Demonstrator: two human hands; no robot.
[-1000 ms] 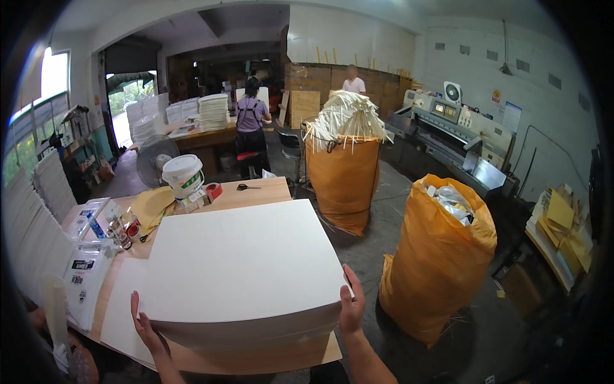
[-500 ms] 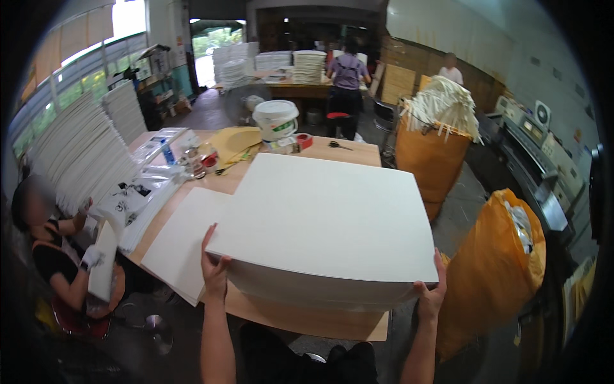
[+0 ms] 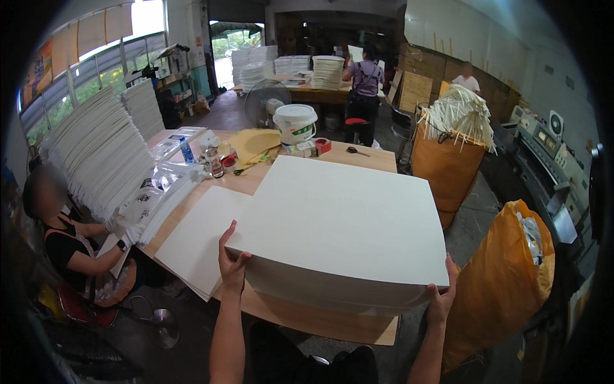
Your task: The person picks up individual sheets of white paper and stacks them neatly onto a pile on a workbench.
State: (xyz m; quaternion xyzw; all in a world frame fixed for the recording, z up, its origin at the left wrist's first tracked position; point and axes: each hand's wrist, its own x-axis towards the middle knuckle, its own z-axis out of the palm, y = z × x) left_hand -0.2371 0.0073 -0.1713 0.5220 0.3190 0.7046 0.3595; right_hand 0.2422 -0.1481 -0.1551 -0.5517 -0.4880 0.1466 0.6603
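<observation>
A thick stack of large white sheets (image 3: 345, 217) lies squarely before me on the wooden table (image 3: 358, 326). My left hand (image 3: 234, 264) grips its near left corner, with the thumb at the front edge and the fingers along the side. At the near right corner my right hand (image 3: 441, 293) holds the same stack in a like grip; some of its fingers are hidden behind the side. Left of the stack, a lower pile of white sheets (image 3: 201, 237) lies partly beneath or behind it; I cannot tell which.
A white bucket (image 3: 295, 121), red tape roll (image 3: 323, 146) and scissors (image 3: 357, 152) stand or lie beyond the stack. Tall paper piles (image 3: 96, 153) rise at left beside a seated co-worker (image 3: 80, 237). Orange sacks (image 3: 502, 281) stand at right. Another person (image 3: 366, 80) works farther back.
The scene has shifted slightly right in view; both hands keep their grip on the stack. The seated co-worker's hands and white piece have moved lower. The person at the back now holds up a white sheet.
</observation>
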